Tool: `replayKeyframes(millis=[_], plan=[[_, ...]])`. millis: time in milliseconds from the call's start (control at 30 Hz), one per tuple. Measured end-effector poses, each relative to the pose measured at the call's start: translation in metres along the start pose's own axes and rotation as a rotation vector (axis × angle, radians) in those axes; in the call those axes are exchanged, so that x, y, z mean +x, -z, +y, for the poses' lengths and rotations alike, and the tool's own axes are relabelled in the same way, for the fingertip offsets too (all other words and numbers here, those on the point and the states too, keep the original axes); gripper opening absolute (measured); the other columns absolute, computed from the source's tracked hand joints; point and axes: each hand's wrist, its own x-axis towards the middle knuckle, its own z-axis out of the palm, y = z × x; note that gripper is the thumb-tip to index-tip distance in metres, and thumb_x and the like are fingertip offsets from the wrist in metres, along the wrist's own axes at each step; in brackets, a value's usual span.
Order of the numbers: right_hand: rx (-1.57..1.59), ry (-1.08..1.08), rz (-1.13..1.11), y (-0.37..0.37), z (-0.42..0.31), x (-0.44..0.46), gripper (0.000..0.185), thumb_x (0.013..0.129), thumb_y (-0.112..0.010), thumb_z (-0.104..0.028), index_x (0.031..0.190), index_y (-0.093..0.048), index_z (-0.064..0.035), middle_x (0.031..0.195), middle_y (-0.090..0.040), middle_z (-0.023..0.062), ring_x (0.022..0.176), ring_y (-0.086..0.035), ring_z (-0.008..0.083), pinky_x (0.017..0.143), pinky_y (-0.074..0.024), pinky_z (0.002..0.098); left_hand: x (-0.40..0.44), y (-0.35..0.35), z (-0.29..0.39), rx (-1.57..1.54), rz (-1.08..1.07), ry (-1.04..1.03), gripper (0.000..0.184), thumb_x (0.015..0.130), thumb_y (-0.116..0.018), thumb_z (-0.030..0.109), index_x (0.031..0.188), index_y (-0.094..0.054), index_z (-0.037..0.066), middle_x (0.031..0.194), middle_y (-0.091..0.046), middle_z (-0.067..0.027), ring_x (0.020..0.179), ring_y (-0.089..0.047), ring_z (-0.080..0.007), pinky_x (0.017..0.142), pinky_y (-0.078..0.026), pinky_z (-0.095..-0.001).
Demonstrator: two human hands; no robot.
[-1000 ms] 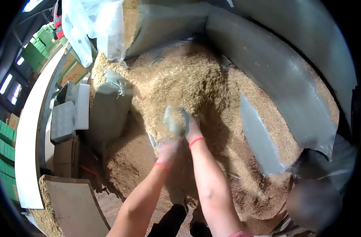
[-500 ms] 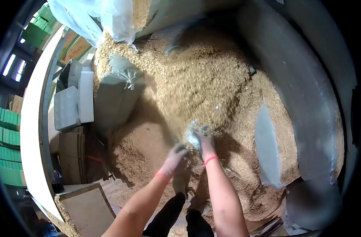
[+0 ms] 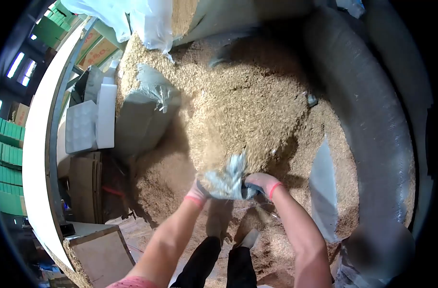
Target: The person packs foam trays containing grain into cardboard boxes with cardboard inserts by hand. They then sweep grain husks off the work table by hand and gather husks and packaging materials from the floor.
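A crumpled pale-blue plastic bag [image 3: 228, 181] is stretched between my two gloved hands, low in front of a heap of loose tan husks [image 3: 247, 115]. My left hand [image 3: 199, 188], in a light glove with a pink cuff, grips the bag's left side; part of its fingers is behind the plastic. At the other side, my right hand [image 3: 263, 183] has its fingers closed on the bag's darker, bunched edge. Some husks lie on the plastic. My feet stand in the husks just below.
A full grey sack [image 3: 144, 115] leans at the left, beside white foam blocks [image 3: 105, 117] and stacked cardboard [image 3: 84, 187]. A long grey sack wall [image 3: 367, 110] curves along the right. A grey plastic piece [image 3: 324, 189] sticks out of the husks. Clear plastic sheeting [image 3: 149, 24] hangs top left.
My hands have moved apart, the left one leftward and the right one rightward. The bag, bunched at my right hand before, is now spread between both hands.
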Motion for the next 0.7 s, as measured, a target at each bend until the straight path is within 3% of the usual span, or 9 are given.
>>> replayKeyframes(millis=[67,133,200,267,433,500,600,667,700], plan=[[-0.526,0.119,-0.192,0.005,0.008,0.022,0.019,0.081,-0.058,-0.016,0.070,-0.069,-0.0044,0.068,-0.064,0.0013,0.061,-0.055,0.0130,0.058,-0.0436,0.0291,0.003,-0.021,0.006,-0.875,0.217,0.039,0.042,0.093,-0.043,0.026,0.130,-0.046,0.007,0.121,-0.056,-0.0097,0.106,-0.054,-0.0255,0.096,-0.042,-0.0376],[-0.032,0.033,0.022,-0.020,0.017,0.006,0.018,0.082,-0.055,-0.016,0.082,-0.069,-0.0042,0.070,-0.064,0.0023,0.060,-0.055,0.0155,0.058,-0.0436,0.0296,0.001,-0.031,0.013,-1.054,0.297,-0.003,0.040,0.090,-0.050,0.021,0.128,-0.051,0.007,0.112,-0.062,-0.0096,0.096,-0.060,-0.0247,0.091,-0.047,-0.0335],[0.296,0.171,0.239,-0.056,0.018,-0.015,0.023,0.085,-0.048,-0.014,0.096,-0.065,-0.0044,0.074,-0.064,0.0039,0.056,-0.055,0.0174,0.053,-0.0447,0.0305,-0.006,-0.019,0.011,-0.168,0.300,-0.264,0.041,0.091,-0.051,0.019,0.129,-0.048,0.005,0.114,-0.061,-0.0107,0.094,-0.060,-0.0246,0.087,-0.049,-0.0325],[0.702,0.272,0.272,-0.069,0.044,0.006,0.024,0.085,-0.048,-0.011,0.091,-0.067,0.0008,0.081,-0.066,0.0059,0.072,-0.061,0.0187,0.068,-0.0479,0.0308,-0.041,-0.046,0.076,-0.578,0.416,0.176,0.041,0.090,-0.055,0.011,0.128,-0.046,-0.003,0.114,-0.059,-0.0136,0.092,-0.061,-0.0208,0.079,-0.052,-0.0304],[0.099,0.262,0.592,-0.079,0.040,0.013,0.030,0.087,-0.045,-0.012,0.103,-0.064,0.0037,0.096,-0.067,0.0128,0.091,-0.060,0.0210,0.078,-0.0469,0.0336,-0.061,-0.055,0.079,-0.222,0.373,0.047,0.043,0.084,-0.059,0.006,0.125,-0.048,-0.003,0.112,-0.059,-0.0112,0.090,-0.061,-0.0172,0.073,-0.052,-0.0285],[0.432,0.586,0.571,-0.087,0.037,0.001,0.028,0.088,-0.039,-0.008,0.100,-0.063,-0.0031,0.085,-0.063,0.0043,0.072,-0.060,0.0170,0.062,-0.0492,0.0296,-0.068,-0.061,0.075,-0.264,0.354,-0.004,0.038,0.084,-0.058,0.005,0.121,-0.053,-0.002,0.113,-0.058,-0.0108,0.096,-0.059,-0.0188,0.079,-0.050,-0.0296],[0.482,0.560,0.537,-0.099,0.026,-0.041,0.030,0.092,-0.038,-0.012,0.111,-0.059,-0.0032,0.096,-0.062,0.0042,0.083,-0.058,0.0157,0.072,-0.0485,0.0295,-0.073,-0.066,0.062,-0.218,0.438,-0.123,0.034,0.084,-0.057,0.005,0.118,-0.056,-0.002,0.117,-0.057,-0.0106,0.105,-0.055,-0.0202,0.088,-0.046,-0.0318],[0.192,1.049,0.752,-0.052,0.126,0.068,0.031,0.095,-0.037,-0.019,0.114,-0.057,-0.0044,0.100,-0.060,0.0040,0.086,-0.056,0.0144,0.075,-0.0479,0.0308,-0.072,-0.076,0.068,-0.249,0.391,-0.109,0.037,0.085,-0.059,0.007,0.120,-0.053,0.000,0.112,-0.059,-0.0102,0.098,-0.059,-0.0203,0.080,-0.051,-0.0315],[0.330,0.754,0.717,-0.066,0.095,0.015,0.030,0.095,-0.039,-0.020,0.113,-0.057,-0.0037,0.098,-0.061,0.0049,0.085,-0.056,0.0149,0.074,-0.0479,0.0314,-0.076,-0.081,0.071,-0.283,0.359,-0.101,0.040,0.085,-0.061,0.010,0.123,-0.051,0.002,0.108,-0.061,-0.0099,0.090,-0.063,-0.0205,0.072,-0.055,-0.0311]])
